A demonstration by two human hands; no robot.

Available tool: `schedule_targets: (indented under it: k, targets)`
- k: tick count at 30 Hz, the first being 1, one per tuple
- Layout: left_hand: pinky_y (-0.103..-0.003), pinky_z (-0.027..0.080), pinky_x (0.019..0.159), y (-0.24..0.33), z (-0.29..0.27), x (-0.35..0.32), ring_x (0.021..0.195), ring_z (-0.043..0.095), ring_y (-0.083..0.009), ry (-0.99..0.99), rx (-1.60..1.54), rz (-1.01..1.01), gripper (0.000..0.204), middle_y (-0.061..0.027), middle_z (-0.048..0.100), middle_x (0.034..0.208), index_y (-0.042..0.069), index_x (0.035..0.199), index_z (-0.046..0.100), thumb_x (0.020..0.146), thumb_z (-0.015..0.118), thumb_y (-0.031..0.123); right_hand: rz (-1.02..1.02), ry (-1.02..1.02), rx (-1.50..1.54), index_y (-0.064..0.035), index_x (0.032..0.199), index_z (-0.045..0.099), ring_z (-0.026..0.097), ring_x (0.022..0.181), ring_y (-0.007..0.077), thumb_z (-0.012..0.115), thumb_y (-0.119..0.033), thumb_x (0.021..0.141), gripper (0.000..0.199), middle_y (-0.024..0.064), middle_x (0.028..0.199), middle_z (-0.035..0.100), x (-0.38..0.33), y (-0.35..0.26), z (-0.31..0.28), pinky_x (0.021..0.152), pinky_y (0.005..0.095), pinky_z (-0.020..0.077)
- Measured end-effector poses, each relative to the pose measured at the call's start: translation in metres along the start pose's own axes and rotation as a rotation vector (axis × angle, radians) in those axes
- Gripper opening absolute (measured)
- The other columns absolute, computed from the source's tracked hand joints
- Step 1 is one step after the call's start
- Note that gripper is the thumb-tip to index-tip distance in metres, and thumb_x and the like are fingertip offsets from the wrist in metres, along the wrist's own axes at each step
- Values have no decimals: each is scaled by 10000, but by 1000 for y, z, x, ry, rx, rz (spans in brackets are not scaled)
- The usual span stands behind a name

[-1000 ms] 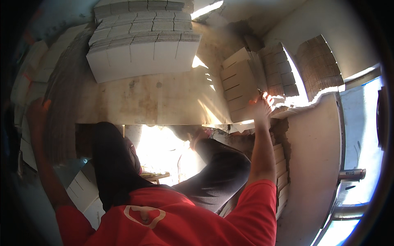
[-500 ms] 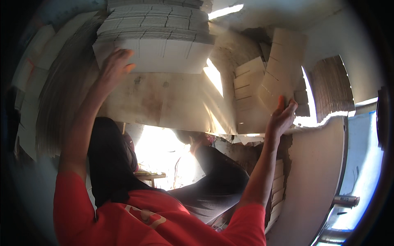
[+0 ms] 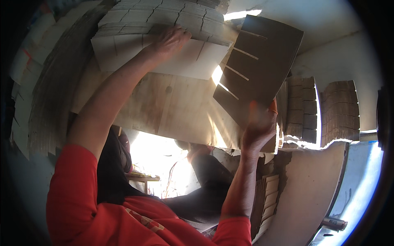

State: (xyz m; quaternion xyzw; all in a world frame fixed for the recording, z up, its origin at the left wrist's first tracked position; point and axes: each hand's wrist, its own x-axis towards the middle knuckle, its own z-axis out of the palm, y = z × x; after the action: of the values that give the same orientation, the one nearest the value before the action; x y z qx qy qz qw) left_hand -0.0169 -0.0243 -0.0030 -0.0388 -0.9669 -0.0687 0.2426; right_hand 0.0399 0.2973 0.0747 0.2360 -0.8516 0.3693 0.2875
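A pale wooden surface (image 3: 152, 102), stained and streaked with sunlight, spreads before a seated person in a dim room. To the right of the large stack (image 3: 164, 16) of cardboard, a grey-brown cardboard sheet (image 3: 262, 57) is held up at a tilt, with four pale slits running in from its left edge. The two hands are well apart: the right hand (image 3: 262, 123) is clamped on the sheet's lower end, the thumb lying against its near face, while the left hand (image 3: 170, 41) lies at the upper front edge of the large stack, its fingers curled down; whether they grip a piece cannot be told. The large stack itself shows a white front with slits and rows of packed edges above. Farther right of it, beyond the raised sheet, stand two brown stacks, a nearer one (image 3: 301, 106) and an outer one (image 3: 340, 108), with a strip of glare between them. Left of the large stack is a long, shadowed row of sheets (image 3: 57, 82). Below it, past the surface's near edge, are the person's dark trousers (image 3: 205, 176), a red shirt (image 3: 74, 192) and a small wooden stool (image 3: 141, 178) beside brightly lit ground.
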Motion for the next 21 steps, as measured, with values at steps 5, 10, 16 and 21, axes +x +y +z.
schedule_targets:
  k: [5,10,16,21]
  targets:
    - [-391,468,683,3,-11,-9,812,564,-263,158,-55,194,63,-97,559,721,40,769,554,708,563,37,-99,50,36,-6,1296,449,642,885,115,622,-67,877,458,150,1118,638,1,0,7,713,247,527]
    - [-404,465,630,38,-20,-36,736,571,-271,88,-97,216,60,-94,544,704,55,756,544,699,561,50,-38,27,-20,-36,1323,434,672,795,140,629,-60,869,495,130,1026,672,-6,-10,12,643,242,529]
    - [-372,457,584,71,-22,-55,671,546,-264,134,-168,357,89,-90,488,660,49,704,501,663,578,33,22,-31,52,-51,1324,437,687,802,197,617,-41,869,489,152,1041,663,-8,-20,9,626,256,531]
    - [-363,453,581,94,-33,-58,678,539,-236,41,-141,375,83,-72,485,634,57,677,505,659,586,47,-169,23,-67,-48,1341,416,685,778,224,614,-29,865,516,160,991,665,-13,-9,20,608,277,528]
